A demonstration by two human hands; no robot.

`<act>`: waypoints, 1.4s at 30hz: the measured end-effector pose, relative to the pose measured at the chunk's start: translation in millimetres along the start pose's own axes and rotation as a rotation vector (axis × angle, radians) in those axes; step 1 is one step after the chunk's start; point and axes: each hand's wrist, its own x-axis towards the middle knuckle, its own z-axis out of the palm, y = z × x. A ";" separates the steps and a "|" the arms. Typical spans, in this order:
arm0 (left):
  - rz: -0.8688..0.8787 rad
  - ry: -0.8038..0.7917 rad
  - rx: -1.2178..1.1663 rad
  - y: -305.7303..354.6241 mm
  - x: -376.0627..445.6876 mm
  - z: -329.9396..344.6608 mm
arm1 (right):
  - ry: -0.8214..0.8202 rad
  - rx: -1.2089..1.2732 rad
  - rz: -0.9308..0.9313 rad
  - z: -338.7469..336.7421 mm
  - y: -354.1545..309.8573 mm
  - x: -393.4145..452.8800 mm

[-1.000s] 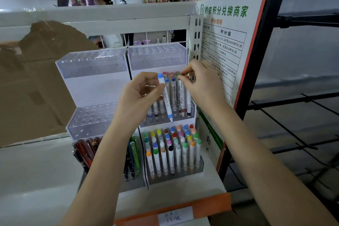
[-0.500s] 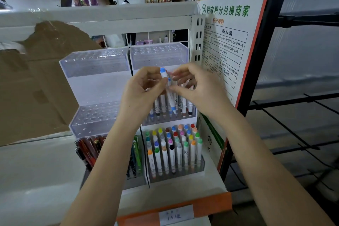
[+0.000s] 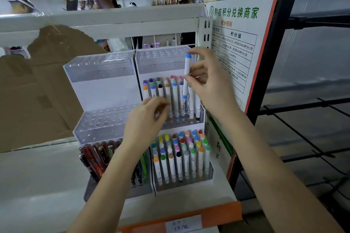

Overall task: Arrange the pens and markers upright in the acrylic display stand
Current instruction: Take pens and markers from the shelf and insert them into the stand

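Observation:
A clear acrylic display stand (image 3: 98, 71) with stepped tiers stands on a shelf, in two columns. My right hand (image 3: 206, 79) pinches a white marker with blue caps (image 3: 186, 73) upright above the right column's middle tier, where a row of markers (image 3: 166, 98) stands. My left hand (image 3: 149, 117) is lower, in front of that tier's left end, fingers loosely curled and holding nothing. The bottom right tier holds several upright markers with coloured caps (image 3: 181, 155). Dark and red pens (image 3: 96, 159) lean in the bottom left tier. Both top tiers are empty.
A printed sign (image 3: 234, 43) stands right of the stand against a black rack upright (image 3: 272, 47). Brown cardboard (image 3: 34, 89) fills the left. An orange shelf edge with a label (image 3: 182, 225) runs below. People are visible behind the shelf.
The blue-capped marker has passed from my left hand to my right hand, which lifted it up and right. My left hand dropped down, empty.

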 end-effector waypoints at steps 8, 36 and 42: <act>0.269 0.052 0.321 -8.9 -4.0 10.3 | -0.041 -0.124 -0.051 13.0 10.9 -2.8; 0.209 -0.038 0.322 -8.2 -2.2 7.3 | 0.000 -0.452 -0.161 23.5 24.5 -5.1; 0.190 -0.001 0.323 -13.7 1.1 -30.2 | 0.082 -0.438 -0.200 33.4 4.9 -3.7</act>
